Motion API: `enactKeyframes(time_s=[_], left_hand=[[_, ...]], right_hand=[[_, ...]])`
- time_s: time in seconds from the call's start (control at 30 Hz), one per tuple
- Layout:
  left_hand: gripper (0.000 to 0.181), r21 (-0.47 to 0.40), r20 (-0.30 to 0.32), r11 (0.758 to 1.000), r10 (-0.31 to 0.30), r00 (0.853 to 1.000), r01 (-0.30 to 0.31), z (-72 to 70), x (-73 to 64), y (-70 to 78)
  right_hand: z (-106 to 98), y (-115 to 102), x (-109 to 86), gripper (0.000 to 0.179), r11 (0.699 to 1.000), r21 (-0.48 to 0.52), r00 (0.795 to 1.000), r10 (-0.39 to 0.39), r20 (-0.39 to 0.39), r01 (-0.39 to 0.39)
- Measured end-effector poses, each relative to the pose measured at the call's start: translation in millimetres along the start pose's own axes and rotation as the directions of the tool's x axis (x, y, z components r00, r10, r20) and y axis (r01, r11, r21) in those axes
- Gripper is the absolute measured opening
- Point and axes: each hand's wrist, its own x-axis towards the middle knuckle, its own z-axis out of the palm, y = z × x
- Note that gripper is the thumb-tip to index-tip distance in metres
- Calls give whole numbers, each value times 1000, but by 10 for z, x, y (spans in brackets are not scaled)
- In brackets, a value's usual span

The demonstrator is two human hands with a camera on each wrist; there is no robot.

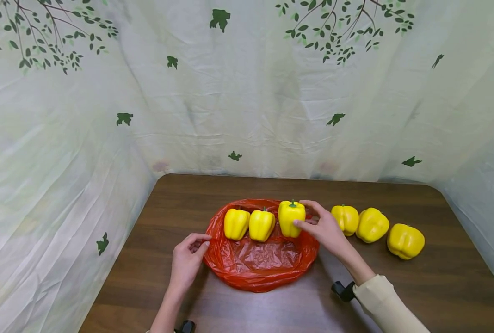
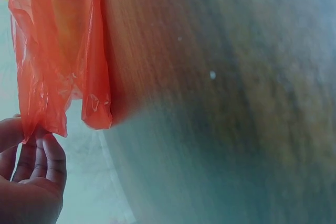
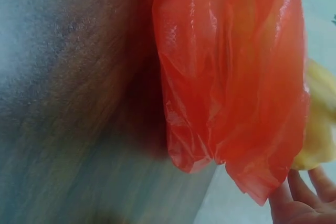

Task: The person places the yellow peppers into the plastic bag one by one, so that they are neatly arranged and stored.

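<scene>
A red plastic bag lies spread open on the table, its rim bunched up all round. Two yellow bell peppers, one at the left and one beside it, stand inside it toward the back. My right hand holds a third yellow bell pepper by its right side, over the bag's back right part. At the bag's left edge my left hand pinches the rim between thumb and fingers; the left wrist view shows the red plastic running down to those fingertips.
Right of the bag, three more yellow bell peppers lie on the brown wooden table: one behind my right hand, one in the middle, one farthest right. A pale leaf-patterned curtain hangs behind the table.
</scene>
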Motion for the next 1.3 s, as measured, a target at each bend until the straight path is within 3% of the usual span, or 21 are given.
enactKeyframes(time_s=[0.1, 0.27, 0.5, 0.6, 1.1, 1.3], left_hand=[[13, -4, -3, 1000, 11, 1000, -11, 7, 14, -74], [13, -10, 3, 1000, 18, 1000, -18, 1, 1, -34], [14, -16, -20, 1000, 10, 1000, -10, 71, 95, -368], [15, -9, -23, 1000, 23, 999, -23, 82, 106, -430], [16, -4, -41, 999, 48, 998, -48, 81, 119, -423], [16, -14, -42, 999, 40, 998, -41, 70, 109, -406]], right_hand=[[16, 5, 25, 66, 1000, -25, 1000, 2, 5, -2], [40, -3, 44, 66, 998, -65, 1000, 2, 16, -1], [33, -19, 68, 65, 980, -197, 997, 10, 78, 5], [26, -10, 88, 67, 968, -249, 993, 15, 116, 14], [46, 49, 194, 65, 956, -295, 986, 46, 158, 3], [61, 53, 203, 63, 945, -326, 987, 23, 159, 30]])
